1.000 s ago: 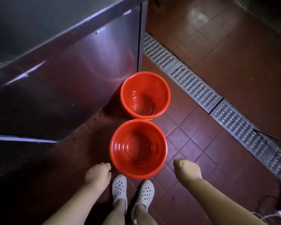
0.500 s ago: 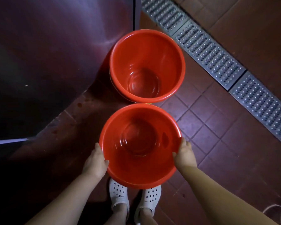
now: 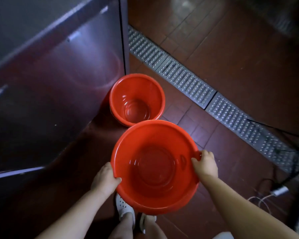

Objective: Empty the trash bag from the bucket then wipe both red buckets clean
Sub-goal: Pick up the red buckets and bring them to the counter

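Note:
Two empty red buckets are in the head view. The near red bucket (image 3: pixel 155 166) is lifted off the floor, above my feet. My left hand (image 3: pixel 104 178) grips its left rim, thumb over the edge. My right hand (image 3: pixel 204 163) grips the right rim, fingers curled on the lip. The far red bucket (image 3: pixel 136 99) stands upright on the tiled floor against the metal cabinet, its near edge overlapped by the held bucket. No trash bag is visible.
A stainless steel cabinet (image 3: pixel 50 83) fills the left side. A metal drain grate (image 3: pixel 188 80) runs diagonally across the red tile floor. Cables and a white plug (image 3: pixel 280 191) lie at the right. My white shoes (image 3: pixel 125 208) are under the held bucket.
Both hands went from hanging free to gripping the near bucket's rim, then raised it off the floor toward me. The far bucket stayed put.

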Action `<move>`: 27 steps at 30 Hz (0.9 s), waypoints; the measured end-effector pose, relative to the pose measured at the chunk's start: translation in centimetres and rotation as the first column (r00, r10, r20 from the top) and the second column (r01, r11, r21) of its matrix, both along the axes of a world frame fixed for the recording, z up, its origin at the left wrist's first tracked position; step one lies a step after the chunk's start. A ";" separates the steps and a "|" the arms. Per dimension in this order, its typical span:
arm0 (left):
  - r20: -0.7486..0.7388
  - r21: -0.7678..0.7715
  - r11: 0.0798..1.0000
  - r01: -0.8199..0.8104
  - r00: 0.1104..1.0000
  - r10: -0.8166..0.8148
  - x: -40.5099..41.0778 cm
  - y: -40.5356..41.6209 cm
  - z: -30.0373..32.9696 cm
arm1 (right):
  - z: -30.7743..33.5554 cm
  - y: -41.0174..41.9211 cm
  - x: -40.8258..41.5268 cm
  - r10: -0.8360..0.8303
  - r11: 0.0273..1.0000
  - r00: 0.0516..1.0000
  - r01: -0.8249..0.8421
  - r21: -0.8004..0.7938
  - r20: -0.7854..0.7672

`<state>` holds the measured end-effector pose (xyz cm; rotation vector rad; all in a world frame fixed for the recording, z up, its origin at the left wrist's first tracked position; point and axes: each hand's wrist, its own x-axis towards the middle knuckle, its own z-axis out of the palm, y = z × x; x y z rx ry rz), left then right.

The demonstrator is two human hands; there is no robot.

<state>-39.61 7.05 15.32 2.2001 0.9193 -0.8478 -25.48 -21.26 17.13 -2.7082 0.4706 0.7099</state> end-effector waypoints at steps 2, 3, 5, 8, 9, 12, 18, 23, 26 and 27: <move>0.051 -0.006 1.000 0.020 0.999 -0.020 1.0 -0.1 4.7 | 5.5 -0.3 0.7 -0.030 0.999 0.996 0.029 0.013 0.087; 0.079 -0.008 1.000 0.027 0.997 -0.026 1.6 -0.1 6.9 | 8.1 -0.5 1.1 -0.037 0.999 0.991 0.035 0.022 0.131; 0.136 0.003 0.999 0.038 0.990 -0.038 3.0 0.1 11.5 | 13.1 -0.5 1.9 -0.052 0.998 0.976 0.044 0.043 0.211; 0.224 0.041 0.998 0.044 0.973 -0.052 5.3 0.5 17.6 | 19.6 -0.7 3.2 -0.077 0.996 0.949 0.059 0.068 0.306; 0.255 0.050 0.998 0.042 0.966 -0.053 6.1 0.6 19.4 | 21.4 -0.8 3.7 -0.083 0.995 0.938 0.059 0.081 0.337; 0.339 0.082 0.996 0.031 0.939 -0.057 9.1 0.9 23.9 | 25.7 -1.4 5.8 -0.092 0.991 0.903 0.040 0.130 0.421; 0.548 0.113 0.994 -0.008 0.835 -0.056 16.5 -0.1 29.5 | 30.5 -3.3 12.7 -0.107 0.986 0.848 0.024 0.164 0.519; 0.628 0.116 0.992 -0.040 0.777 -0.043 25.6 -2.1 31.9 | 31.8 -5.3 22.3 -0.130 0.978 0.792 0.003 0.208 0.597; 0.659 0.084 0.993 -0.082 0.752 0.006 32.1 -4.0 32.6 | 32.2 -6.7 29.5 -0.086 0.974 0.779 -0.066 0.219 0.621; 0.668 0.070 0.993 -0.099 0.744 0.027 34.1 -4.6 32.8 | 32.4 -7.2 31.9 -0.081 0.971 0.781 -0.078 0.225 0.619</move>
